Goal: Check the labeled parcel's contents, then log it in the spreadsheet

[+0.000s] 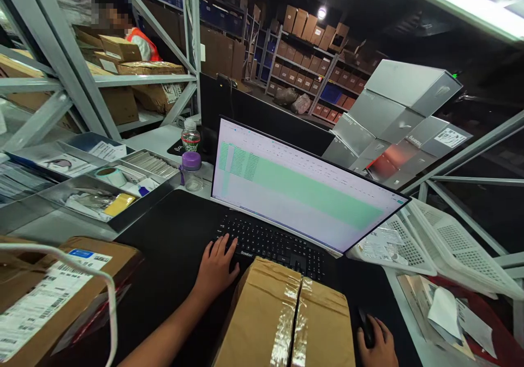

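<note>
My left hand (pixel 216 266) rests with spread fingers on the left end of a black keyboard (pixel 262 238). At the lower right, my right hand (pixel 379 342) is wrapped over a black computer mouse (pixel 366 327) on the dark desk mat (pixel 164 252). Between my hands stands a brown cardboard box (pixel 262 315) with shiny tape along its split top seam; it hides part of the keyboard's front. Behind the keyboard, a tilted monitor (pixel 286 192) displays a spreadsheet with a green highlighted band.
A labelled carton (pixel 24 296) and a white cable (pixel 110 301) lie left. Behind them sits a divided tray (pixel 118 214). A purple-lidded jar (pixel 191 173) and a bottle (pixel 190 136) stand beside the monitor. White baskets (pixel 462 247) and silver boxes (pixel 393 110) are right. A person (pixel 143 45) is beyond the frame.
</note>
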Available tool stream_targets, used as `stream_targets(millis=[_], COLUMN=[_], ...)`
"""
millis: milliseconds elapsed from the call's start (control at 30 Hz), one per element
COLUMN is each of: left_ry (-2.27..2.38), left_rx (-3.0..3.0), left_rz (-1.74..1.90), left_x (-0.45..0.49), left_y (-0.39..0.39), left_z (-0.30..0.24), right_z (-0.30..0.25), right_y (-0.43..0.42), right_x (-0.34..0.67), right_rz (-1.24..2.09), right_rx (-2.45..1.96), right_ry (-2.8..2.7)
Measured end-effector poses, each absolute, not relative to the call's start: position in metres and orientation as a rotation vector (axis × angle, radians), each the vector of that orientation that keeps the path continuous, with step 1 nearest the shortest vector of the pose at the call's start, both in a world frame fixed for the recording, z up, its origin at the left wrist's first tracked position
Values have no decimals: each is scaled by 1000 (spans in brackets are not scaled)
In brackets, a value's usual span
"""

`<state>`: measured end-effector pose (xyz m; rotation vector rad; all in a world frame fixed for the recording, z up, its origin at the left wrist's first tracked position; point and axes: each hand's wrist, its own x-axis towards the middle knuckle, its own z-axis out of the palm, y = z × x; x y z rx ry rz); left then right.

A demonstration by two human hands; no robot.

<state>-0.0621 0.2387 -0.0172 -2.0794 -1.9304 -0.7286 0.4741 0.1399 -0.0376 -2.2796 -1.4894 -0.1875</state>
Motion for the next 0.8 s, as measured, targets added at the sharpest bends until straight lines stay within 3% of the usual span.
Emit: stream_targets(millis=[800], left_ry=[-1951], left_rx=[-2097], left_rz=[-696], left_x=[-64], left_y=[241], left_z=[-17], right_z=[-38], right_y=[142], right_x=[473], right_rz=[-222], right_rx=[-2255], right_ry=[-1501])
